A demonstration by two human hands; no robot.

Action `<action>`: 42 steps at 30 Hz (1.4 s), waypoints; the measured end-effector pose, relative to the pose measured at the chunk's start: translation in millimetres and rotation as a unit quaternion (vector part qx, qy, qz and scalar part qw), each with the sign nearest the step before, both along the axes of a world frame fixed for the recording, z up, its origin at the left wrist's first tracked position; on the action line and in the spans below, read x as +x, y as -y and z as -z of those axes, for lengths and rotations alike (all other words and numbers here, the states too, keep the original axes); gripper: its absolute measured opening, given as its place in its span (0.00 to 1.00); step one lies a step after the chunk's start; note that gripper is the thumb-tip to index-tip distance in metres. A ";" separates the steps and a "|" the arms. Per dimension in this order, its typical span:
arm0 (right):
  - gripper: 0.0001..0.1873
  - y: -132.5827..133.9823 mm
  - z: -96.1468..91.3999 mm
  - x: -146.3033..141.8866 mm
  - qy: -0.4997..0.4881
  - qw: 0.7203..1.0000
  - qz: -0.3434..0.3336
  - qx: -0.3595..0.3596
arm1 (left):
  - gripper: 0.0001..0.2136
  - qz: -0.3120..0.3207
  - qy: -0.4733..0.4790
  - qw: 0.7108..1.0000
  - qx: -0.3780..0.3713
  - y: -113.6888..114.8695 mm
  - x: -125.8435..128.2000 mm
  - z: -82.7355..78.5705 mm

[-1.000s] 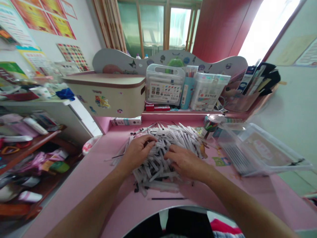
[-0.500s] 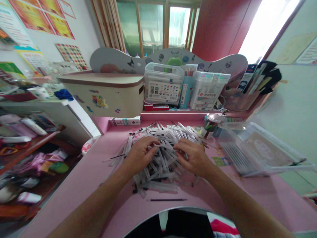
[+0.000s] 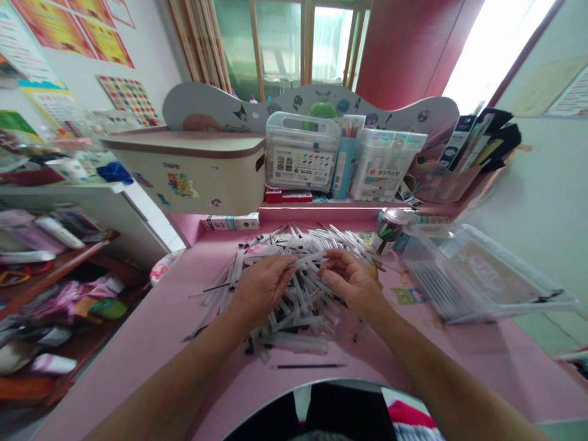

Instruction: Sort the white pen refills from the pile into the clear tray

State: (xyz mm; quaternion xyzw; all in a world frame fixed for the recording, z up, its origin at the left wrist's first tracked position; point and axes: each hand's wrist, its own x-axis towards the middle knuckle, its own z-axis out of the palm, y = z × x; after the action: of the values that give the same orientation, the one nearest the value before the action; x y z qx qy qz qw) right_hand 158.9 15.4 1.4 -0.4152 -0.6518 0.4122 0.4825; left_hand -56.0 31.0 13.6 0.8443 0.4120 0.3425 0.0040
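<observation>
A heap of clear and whitish pen barrels, mixed with small black pieces, lies on the pink desk. Above its middle, my left hand is closed, with thumb and fingers pinching a whitish pen barrel that points toward the other hand. My right hand faces it from the right, its fingers curled in near the barrel's far end. Whatever lies between those fingertips is too small and blurred to name. One dark, thin pen refill lies apart from the heap, close to the desk's front edge.
Right of the heap stand a jar of pens and an open clear plastic box. Behind, a shelf carries a cream lidded bin, a clear marker case and a pen holder. Cluttered shelves stand at the left.
My right hand has turned, with its fingers lifted slightly and the thumb now showing more. The left fingers have drawn closer together. The heap looks much the same.
</observation>
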 end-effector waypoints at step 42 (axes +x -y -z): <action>0.11 -19.5 -44.0 64.6 -0.183 0.977 0.048 -0.099 | 0.10 -0.078 0.074 0.991 -0.085 -11.7 -3.7 5.1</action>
State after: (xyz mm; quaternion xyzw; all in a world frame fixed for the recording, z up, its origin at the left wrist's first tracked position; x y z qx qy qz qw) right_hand 223.4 34.9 45.3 -0.4095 -0.4875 0.5198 0.5696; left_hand -59.6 42.6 8.5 0.7788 0.5026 0.3668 0.0793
